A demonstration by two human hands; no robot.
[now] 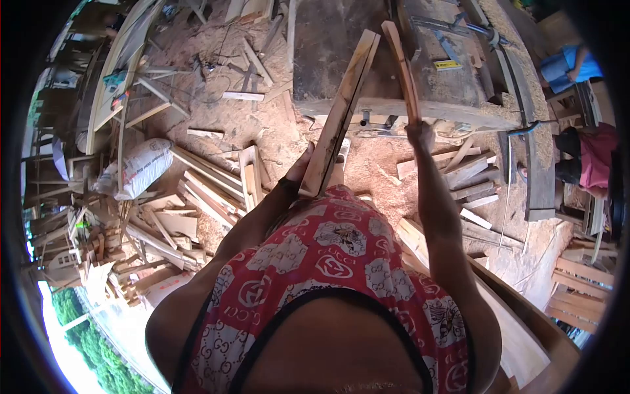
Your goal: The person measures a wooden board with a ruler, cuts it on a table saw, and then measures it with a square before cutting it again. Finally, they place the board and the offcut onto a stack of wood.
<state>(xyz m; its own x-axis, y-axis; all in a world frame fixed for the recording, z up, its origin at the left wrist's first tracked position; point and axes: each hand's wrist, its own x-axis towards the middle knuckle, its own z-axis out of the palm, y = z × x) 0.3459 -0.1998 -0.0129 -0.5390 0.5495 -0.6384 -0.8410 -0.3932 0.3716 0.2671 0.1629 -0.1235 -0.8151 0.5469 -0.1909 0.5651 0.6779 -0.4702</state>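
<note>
My left hand [300,165] is closed on the side of a long wooden plank [342,111] with a dark line along its edge. The plank's near end is close to my waist and its far end is over the workbench [321,72]. In my right hand [420,134] is the lower end of a slim, curved piece of wood [403,72]. It points away from me, its tip near the plank's far end but apart from it. My fingers on the plank are partly hidden.
Scrap wood lies in piles on the left [207,194] and right [469,174] on a sawdust-covered floor. A white sack [146,169] stands at left. On the bench is a yellow-marked tool [448,64]. Two people [563,67] are partly visible at the far right.
</note>
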